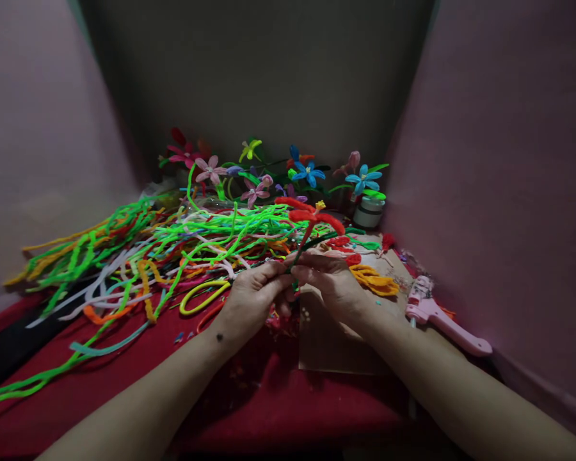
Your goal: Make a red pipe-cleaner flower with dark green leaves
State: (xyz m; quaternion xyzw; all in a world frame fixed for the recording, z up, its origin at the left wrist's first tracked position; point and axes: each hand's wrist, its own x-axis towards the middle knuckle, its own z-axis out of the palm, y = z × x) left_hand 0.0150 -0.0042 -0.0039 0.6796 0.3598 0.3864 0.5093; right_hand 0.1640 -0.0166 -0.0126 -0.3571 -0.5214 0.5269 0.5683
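A red pipe-cleaner flower (312,216) with a yellow centre stands upright between my hands, its petals above my fingers. My left hand (259,291) pinches the lower part of its stem, where green pipe cleaner shows. My right hand (333,282) is closed at the same spot, its thumb and forefinger pressed on the green stem from the right. The fingertips of both hands nearly meet, so the exact grip is partly hidden. Beneath my right hand lies a brown cardboard sheet (340,352).
Loose pipe cleaners (221,230), mostly bright green, spread over the red cloth (249,410) to the left. Finished flowers (307,173) line the back, near a small white jar (368,211). A pink glue gun (446,320) rests at right, close to orange-yellow loops (374,280).
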